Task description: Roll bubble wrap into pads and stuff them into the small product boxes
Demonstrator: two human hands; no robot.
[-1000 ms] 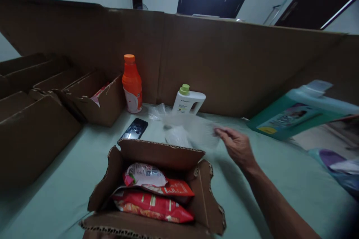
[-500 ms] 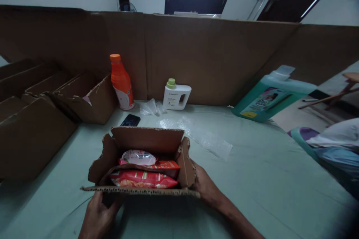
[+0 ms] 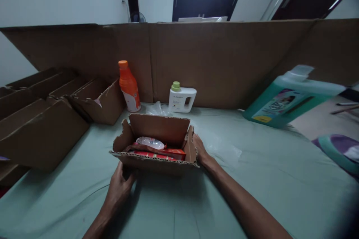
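A small open cardboard box (image 3: 159, 165) is held between my two hands, a little above the green cloth. My left hand (image 3: 120, 185) grips its lower front left corner. On the right side, my right hand (image 3: 201, 151) presses round the end wall, its fingers partly hidden behind the cardboard. Inside lie a clear-and-white packet (image 3: 150, 142), an orange-red packet (image 3: 177, 152) and a red packet (image 3: 154, 155); a cardboard strip runs between them.
Several open cardboard boxes (image 3: 42, 134) stand at the left. Along the cardboard wall (image 3: 218, 63) are an orange bottle (image 3: 129, 89), a white jug with a green cap (image 3: 179, 99) and a tilted teal bottle (image 3: 283, 101). Clear bubble wrap (image 3: 224, 149) lies right of the box.
The box has moved away from me, towards the back wall, with both hands on it. It now hides the phone. The camera view has shifted too.
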